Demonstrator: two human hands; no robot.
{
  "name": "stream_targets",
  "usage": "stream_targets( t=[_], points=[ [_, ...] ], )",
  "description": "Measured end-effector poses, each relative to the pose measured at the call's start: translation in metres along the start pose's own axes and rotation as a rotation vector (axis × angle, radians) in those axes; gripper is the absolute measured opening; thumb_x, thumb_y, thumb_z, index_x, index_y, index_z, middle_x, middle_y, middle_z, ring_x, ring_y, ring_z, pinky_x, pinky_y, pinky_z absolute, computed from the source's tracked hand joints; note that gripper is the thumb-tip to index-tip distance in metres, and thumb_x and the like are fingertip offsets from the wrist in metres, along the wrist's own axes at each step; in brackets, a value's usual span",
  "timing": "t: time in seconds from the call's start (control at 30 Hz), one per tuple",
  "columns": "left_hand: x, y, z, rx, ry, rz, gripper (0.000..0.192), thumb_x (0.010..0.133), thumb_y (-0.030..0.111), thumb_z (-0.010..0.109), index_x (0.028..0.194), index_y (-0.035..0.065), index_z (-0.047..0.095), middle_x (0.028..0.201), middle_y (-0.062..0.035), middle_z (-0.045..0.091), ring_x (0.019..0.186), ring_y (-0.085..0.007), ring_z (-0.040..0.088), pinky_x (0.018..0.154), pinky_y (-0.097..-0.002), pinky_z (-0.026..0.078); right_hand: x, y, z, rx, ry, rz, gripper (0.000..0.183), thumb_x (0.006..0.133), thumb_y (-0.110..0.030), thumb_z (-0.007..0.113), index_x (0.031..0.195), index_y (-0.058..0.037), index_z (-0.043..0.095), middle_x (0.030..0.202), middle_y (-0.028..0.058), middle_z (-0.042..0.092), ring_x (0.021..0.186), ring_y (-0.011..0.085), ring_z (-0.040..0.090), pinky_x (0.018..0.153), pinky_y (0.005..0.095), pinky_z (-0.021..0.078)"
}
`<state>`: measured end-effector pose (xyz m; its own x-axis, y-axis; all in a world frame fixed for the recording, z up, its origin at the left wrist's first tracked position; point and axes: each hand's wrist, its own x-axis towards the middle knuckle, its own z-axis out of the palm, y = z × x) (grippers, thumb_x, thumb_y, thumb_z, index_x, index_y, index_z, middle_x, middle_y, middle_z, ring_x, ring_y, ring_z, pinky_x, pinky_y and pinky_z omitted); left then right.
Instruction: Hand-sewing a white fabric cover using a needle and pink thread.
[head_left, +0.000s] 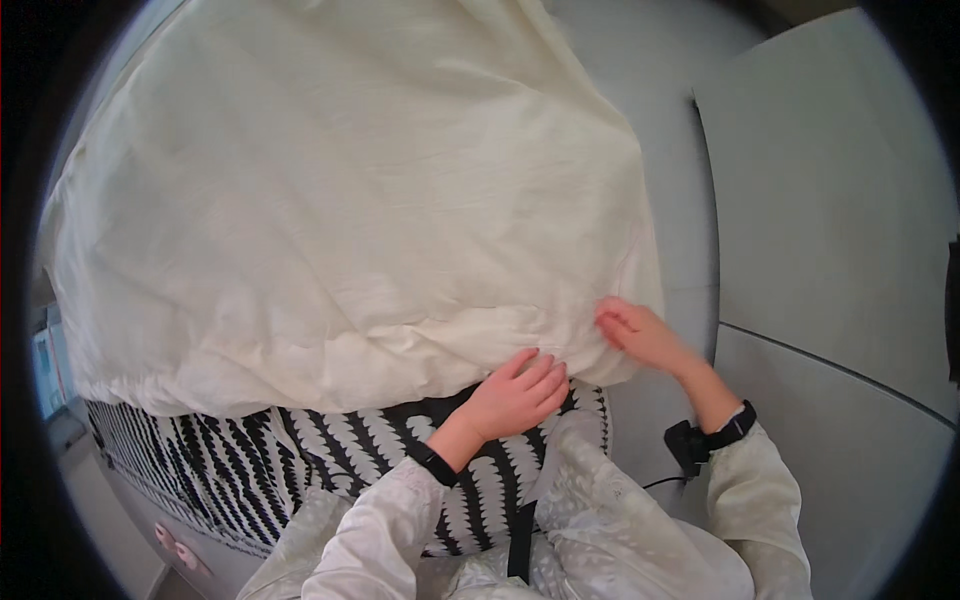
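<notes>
A large cream cloth (390, 187) with a gathered, wrinkled front edge, perhaps a fitted sheet, lies spread in front of me. My left hand (517, 394) rests at its front edge with the fingers apart. Over by the right front corner, my right hand (634, 334) touches the cream cloth with curled fingers. Its fingertips are partly hidden, so I cannot tell whether they pinch the fabric. Below the gathered edge shows a black-and-white patterned cover (375, 442), and my left forearm crosses above it.
Pale panels (817, 225) with a dark seam stand close on the right, beside a narrow strip of floor (679, 247). Pink slippers (180, 549) lie at the lower left. A dark device on a strap (686, 446) is at my right wrist, with a cable below it.
</notes>
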<state>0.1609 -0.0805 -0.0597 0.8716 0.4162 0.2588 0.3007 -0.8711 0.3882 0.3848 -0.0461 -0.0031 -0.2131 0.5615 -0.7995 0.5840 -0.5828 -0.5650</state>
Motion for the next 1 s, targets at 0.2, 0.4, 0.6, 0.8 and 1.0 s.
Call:
stream_targets(
  t=[0.2,0.4,0.6,0.8,1.0],
  points=[
    [0.056,-0.013,-0.021,0.023,0.095,-0.380,0.061,0.070,0.024,0.062,0.121,0.0004,0.038,0.127,-0.0117,0.039,0.118,-0.0236,0.035,0.100,-0.0427,0.025,-0.064,0.042,-0.076,0.167,0.702,-0.325,0.021,0.090,-0.022,0.044,0.083,-0.0034,0.049,0.074,-0.0032,0.049,0.069,0.0085,0.043,0.065,0.0247,0.0377],
    [0.059,-0.022,-0.013,0.070,-0.086,-0.408,0.069,0.071,0.031,0.061,0.126,-0.0002,0.033,0.131,-0.0117,0.035,0.123,-0.0240,0.030,0.103,-0.0431,0.020,-0.077,0.072,-0.122,-0.504,1.040,-0.058,0.016,0.088,-0.022,0.046,0.084,-0.0073,0.050,0.077,0.0030,0.052,0.063,0.0180,0.045,0.058,0.0289,0.0399],
    [0.033,0.003,-0.010,0.188,-0.083,-0.121,0.066,0.072,0.037,0.058,0.124,0.0022,0.038,0.132,-0.0108,0.034,0.123,-0.0234,0.031,0.102,-0.0434,0.023,-0.048,0.062,-0.103,-0.437,1.043,-0.215,0.011,0.087,-0.018,0.046,0.084,-0.0079,0.051,0.112,0.0075,0.052,0.060,0.0191,0.050,0.054,0.0310,0.0447],
    [0.034,0.004,0.005,0.360,-0.175,-0.144,0.052,0.076,0.025,0.047,0.123,0.0026,0.040,0.131,-0.0143,0.035,0.121,-0.0263,0.035,0.101,-0.0435,0.024,-0.075,0.037,-0.095,0.111,1.146,-0.373,0.018,0.091,-0.023,0.040,0.088,-0.0084,0.051,0.108,0.0040,0.053,0.073,0.0034,0.050,0.046,0.0163,0.0398],
    [0.054,0.010,0.020,0.219,-0.014,-0.196,0.050,0.074,0.018,0.045,0.123,0.0090,0.041,0.131,-0.0161,0.035,0.121,-0.0297,0.034,0.100,-0.0459,0.024,-0.029,0.103,-0.018,0.228,0.932,-0.191,0.023,0.091,-0.025,0.039,0.089,-0.0043,0.048,0.087,0.0056,0.056,0.075,0.0125,0.051,0.068,0.0270,0.0426]
  ],
)
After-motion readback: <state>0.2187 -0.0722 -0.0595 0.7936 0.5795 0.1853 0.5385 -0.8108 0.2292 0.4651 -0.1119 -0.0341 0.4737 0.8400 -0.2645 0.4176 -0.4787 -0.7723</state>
